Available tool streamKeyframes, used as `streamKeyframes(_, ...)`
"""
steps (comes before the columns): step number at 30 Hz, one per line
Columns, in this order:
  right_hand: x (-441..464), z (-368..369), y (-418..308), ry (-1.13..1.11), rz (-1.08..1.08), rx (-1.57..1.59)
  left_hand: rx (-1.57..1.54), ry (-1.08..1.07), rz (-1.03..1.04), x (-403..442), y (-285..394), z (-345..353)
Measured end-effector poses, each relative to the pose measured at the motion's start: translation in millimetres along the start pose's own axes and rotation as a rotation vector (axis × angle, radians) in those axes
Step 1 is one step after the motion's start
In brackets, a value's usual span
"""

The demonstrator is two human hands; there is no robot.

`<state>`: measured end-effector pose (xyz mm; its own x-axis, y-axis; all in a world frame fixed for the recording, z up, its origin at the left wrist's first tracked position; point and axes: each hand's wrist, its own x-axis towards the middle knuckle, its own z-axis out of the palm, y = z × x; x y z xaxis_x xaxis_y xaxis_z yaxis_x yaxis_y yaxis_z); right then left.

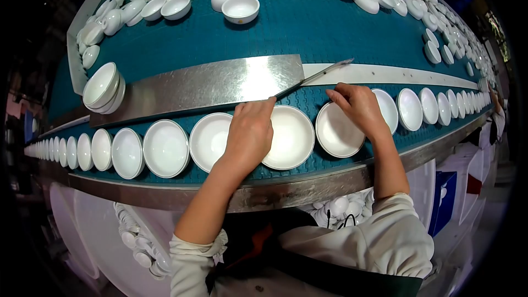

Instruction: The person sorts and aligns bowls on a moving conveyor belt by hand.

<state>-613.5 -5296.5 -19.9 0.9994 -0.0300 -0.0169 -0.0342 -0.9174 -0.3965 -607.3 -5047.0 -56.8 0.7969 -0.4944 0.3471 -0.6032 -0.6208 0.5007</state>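
Thin tool (303, 82) in left fingers (267, 109), bowls (290, 138) beside

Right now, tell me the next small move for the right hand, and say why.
Probably pinch the far rim of the white bowl just below the right hand: that hand is right at this rim with its fingers bent, while the left hand appears to hold the thin dark tool.

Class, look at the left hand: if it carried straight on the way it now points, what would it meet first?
The left hand would probably meet the metal strip just ahead; depth is unclear, so it might pass above it instead.
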Motion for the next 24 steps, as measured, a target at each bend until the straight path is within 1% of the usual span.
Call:
streamKeyframes(1, -0.8, -1.0, 5.3, -0.002, 0.000, 0.001, 0.001, -0.001, -0.002, 3.6, 5.5, 1.2)
streamKeyframes(3, -2.8, -2.6, 18.2, 0.111, -0.067, 0.103, -0.083, 0.071, 0.018, 11.8, 17.0, 5.1)
streamKeyframes(4, -3.6, -4.0, 24.3, 0.111, -0.067, 0.103, -0.082, 0.071, 0.018, 14.7, 21.2, 9.1)
streamKeyframes(6, -4.5, -6.0, 32.7, 0.163, -0.089, 0.129, -0.105, 0.096, 0.104, 18.9, 26.4, 15.6)
streamKeyframes(7, -5.1, -8.4, 37.1, 0.164, -0.091, 0.129, -0.103, 0.098, 0.103, 20.9, 30.5, 19.7)
streamKeyframes(9, -6.6, -13.9, 45.9, 0.173, -0.085, 0.124, -0.175, -0.023, 0.146, 23.3, 40.0, 28.4)
streamKeyframes(10, -6.6, -15.9, 50.9, 0.171, -0.088, 0.124, -0.159, -0.069, 0.148, 23.8, 43.4, 32.7)
streamKeyframes(11, -6.8, -18.1, 56.9, 0.193, -0.085, 0.132, -0.157, -0.069, 0.144, 25.0, 47.4, 36.7)
streamKeyframes(13, -6.4, -21.0, 68.7, 0.211, -0.086, 0.144, -0.019, -0.167, 0.093, 27.3, 53.6, 42.5)
streamKeyframes(14, -6.1, -22.5, 76.9, 0.202, -0.094, 0.100, 0.002, -0.212, 0.040, 28.9, 56.7, 45.3)
streamKeyframes(15, -5.6, -24.1, 83.2, 0.192, -0.102, 0.056, 0.005, -0.211, 0.036, 30.4, 58.1, 49.4)
streamKeyframes(17, -8.5, -29.5, 88.7, 0.187, -0.117, 0.066, 0.000, -0.112, 0.069, 33.9, 58.1, 58.4)
streamKeyframes(18, -10.1, -34.5, 91.7, 0.144, -0.091, 0.063, 0.005, -0.109, 0.060, 37.4, 61.3, 63.2)
streamKeyframes(20, -7.8, -39.4, 100.8, 0.033, -0.043, 0.028, -0.060, 0.073, 0.119, 43.4, 68.1, 71.1)
streamKeyframes(21, -7.4, -40.8, 104.8, 0.021, -0.058, 0.037, -0.049, 0.074, 0.101, 46.3, 74.6, 72.3)
streamKeyframes(24, -11.6, -47.6, 117.6, 0.075, -0.036, 0.184, -0.171, 0.093, 0.159, 57.8, 93.0, 79.7)
